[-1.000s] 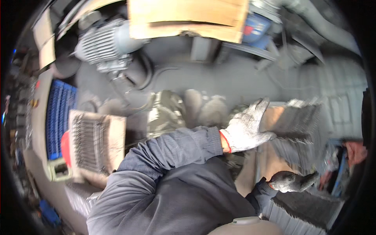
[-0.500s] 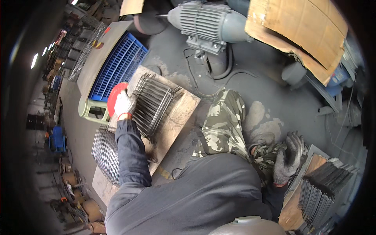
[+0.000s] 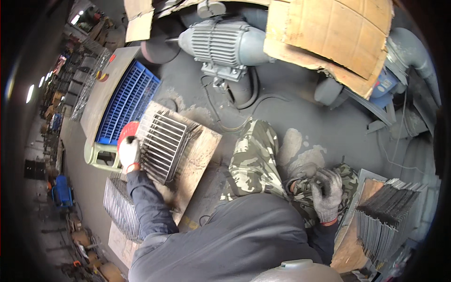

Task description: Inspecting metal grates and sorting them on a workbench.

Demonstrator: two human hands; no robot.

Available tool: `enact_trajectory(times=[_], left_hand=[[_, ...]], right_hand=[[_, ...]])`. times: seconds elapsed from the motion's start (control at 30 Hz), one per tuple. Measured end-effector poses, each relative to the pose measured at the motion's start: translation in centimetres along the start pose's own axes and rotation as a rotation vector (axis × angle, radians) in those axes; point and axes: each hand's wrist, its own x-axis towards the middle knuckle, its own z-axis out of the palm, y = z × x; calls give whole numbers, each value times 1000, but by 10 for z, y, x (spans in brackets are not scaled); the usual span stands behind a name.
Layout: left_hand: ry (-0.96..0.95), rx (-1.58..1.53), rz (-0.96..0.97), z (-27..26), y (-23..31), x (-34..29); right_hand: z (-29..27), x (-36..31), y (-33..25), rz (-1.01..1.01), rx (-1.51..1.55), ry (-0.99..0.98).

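Observation:
My left hand (image 3: 129, 155), in a white glove, is at the left edge of a wire grate (image 3: 165, 144) with bright parallel bars. Its fingers are curled in, and what they grip, if anything, is hidden. Just beyond them is a red disc (image 3: 126, 131); whether the hand touches it is unclear. More dark grates lie under the bright one on a wooden board (image 3: 203, 145). Above my right knee, in a grey glove, my right hand (image 3: 327, 195) has loosely bent fingers, a gap before the thumb and nothing visible in it.
Another grate stack (image 3: 123, 207) stands near my left forearm. A blue crate (image 3: 128, 103) rests on a pale green stool (image 3: 101, 157). Ahead is a grey motor (image 3: 216, 44) with a cable; cardboard (image 3: 333, 35) hangs at far right. Dark metal pieces (image 3: 387, 218) are stacked at right.
The view has shifted, so the scene sits lower and further left. A bright flat grate now shows atop the left stack. My right hand's fingers have curled from a flatter pose.

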Motion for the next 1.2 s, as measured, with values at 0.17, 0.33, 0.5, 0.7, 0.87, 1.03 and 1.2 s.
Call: enact_trajectory(times=[0.17,0.33,0.5,0.7,0.87,1.03,1.2], left_hand=[[73,-269,88,-62,78,-18],[153,-256,454,-95,211,-63],[-77,-318,1024,-78,341,-120],[-63,-460,1135,-41,384,-147],[-325,-908,618,46,382,-144],[-1264,-1442,123,126,402,-183],[-1216,-1345,-7,183,447,-202]], right_hand=[[-4,-6,1,47,53,-14],[6,19,-16,161,356,6],[50,76,-58,-15,520,272],[38,95,-52,529,1054,247],[23,86,2,710,955,392],[20,74,61,772,834,393],[7,62,107,829,800,255]])
